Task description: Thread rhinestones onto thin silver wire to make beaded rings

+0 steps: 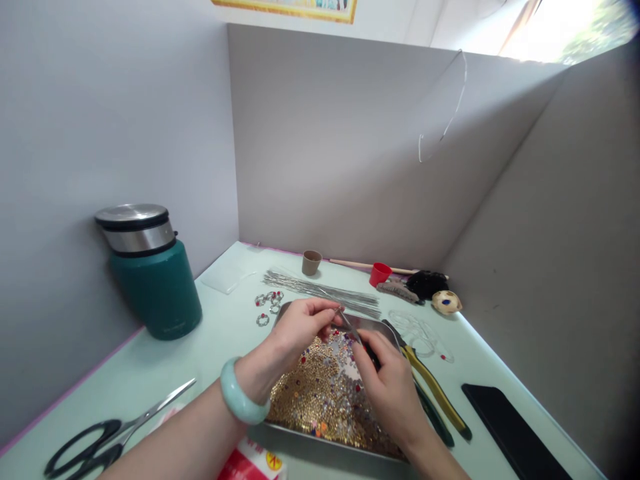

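Note:
My left hand (305,327), a pale green bangle (244,392) on its wrist, pinches something small at the fingertips, from which a thin wire (327,295) seems to stick out. In my right hand (387,380) are slim pliers (351,327) with grey jaws and a dark handle mostly hidden by the fingers. Their tip meets the left fingertips. Both hands are above a metal tray (320,438) holding gold, clear and red beads (305,380). Left of the tray lie several small beaded rings (263,320). Behind it is a bundle of straight wires (320,288).
Black-handled scissors (115,433) and a green flask (155,287) stand at left. Yellow-and-green-handled pliers (435,387) and a black flat object (510,427) lie at right. A brown cup (311,263) and red cup (381,274) are near the grey back wall (330,147).

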The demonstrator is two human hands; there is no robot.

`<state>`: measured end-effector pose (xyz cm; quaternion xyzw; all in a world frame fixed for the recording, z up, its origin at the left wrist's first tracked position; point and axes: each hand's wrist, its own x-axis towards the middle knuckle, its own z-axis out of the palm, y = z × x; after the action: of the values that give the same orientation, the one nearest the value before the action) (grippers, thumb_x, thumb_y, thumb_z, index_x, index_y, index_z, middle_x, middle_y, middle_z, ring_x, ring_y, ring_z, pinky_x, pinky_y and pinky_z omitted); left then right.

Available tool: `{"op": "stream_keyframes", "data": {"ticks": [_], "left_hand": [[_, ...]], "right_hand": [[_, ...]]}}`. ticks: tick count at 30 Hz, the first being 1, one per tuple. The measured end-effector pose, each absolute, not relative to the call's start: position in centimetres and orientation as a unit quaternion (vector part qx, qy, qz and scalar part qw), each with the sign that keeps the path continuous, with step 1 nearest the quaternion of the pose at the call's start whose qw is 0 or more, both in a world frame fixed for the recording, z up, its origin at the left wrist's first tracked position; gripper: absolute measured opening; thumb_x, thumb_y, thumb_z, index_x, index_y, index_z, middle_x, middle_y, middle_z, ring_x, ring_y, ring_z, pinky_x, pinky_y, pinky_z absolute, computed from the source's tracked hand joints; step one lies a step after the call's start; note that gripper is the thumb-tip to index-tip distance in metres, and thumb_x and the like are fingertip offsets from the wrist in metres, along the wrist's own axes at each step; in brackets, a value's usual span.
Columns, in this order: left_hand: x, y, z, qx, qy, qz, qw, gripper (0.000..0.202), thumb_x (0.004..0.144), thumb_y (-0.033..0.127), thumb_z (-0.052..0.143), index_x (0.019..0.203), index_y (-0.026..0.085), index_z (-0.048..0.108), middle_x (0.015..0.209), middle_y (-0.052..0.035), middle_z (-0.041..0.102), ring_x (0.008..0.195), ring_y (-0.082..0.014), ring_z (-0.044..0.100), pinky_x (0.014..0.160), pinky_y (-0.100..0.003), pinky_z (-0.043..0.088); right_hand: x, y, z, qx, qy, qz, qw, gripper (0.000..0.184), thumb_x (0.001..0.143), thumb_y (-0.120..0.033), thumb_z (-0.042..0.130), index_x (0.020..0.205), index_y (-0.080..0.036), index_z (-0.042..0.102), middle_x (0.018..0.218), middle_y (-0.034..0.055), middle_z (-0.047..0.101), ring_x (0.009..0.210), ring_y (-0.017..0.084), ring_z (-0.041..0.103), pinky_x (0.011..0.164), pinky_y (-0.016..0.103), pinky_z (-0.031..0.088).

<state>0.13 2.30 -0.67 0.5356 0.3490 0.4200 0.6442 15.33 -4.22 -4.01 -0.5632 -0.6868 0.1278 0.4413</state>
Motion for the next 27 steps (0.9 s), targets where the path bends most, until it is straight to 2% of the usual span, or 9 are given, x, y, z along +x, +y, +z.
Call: {"op": "stream_keyframes", "data": {"ticks": [14,19,27], "left_hand": [[0.2,2.2,-1.3,0.527,0.358,0.431,0.639,0.024,0.069,0.018,0.066,0.091,0.011,0.066,0.077,-0.0065,0.066,0.057,-0.0100,0.054,0.061,-0.027,0.045],[0.5,2.5,-1.7,0.564,0.393,0.439,0.579,0.025,0.070,0.021,0.065,0.093,0.013,0.067,0.082,-0.0076,0.068,0.059,-0.0118,0.057,0.061,-0.028,0.047],[0.4,2.5,-2.0,0.628,0.434,0.429,0.483,0.023,0.074,0.025,0.060,0.093,0.016,0.069,0.073,-0.0059,0.068,0.057,-0.0139,0.056,0.058,-0.030,0.046]], "right_hand": [[15.2,-4.4,-4.0,-0.556,-0.698,0.129,0.432,0.019,0.089,-0.027,0.045,0.101,-0.018,0.057,0.093,0.0065,0.059,0.088,0.020,0.056,0.077,0.031,0.043],[15.2,-4.4,-4.0,-0.551,-0.703,0.134,0.429,0.020,0.090,-0.027,0.043,0.104,-0.019,0.056,0.097,0.0068,0.058,0.091,0.020,0.055,0.079,0.031,0.044],[15.2,-4.4,-4.0,-0.547,-0.711,0.111,0.427,0.020,0.090,-0.025,0.042,0.103,-0.019,0.056,0.096,0.0078,0.058,0.090,0.021,0.055,0.079,0.033,0.044]]}}
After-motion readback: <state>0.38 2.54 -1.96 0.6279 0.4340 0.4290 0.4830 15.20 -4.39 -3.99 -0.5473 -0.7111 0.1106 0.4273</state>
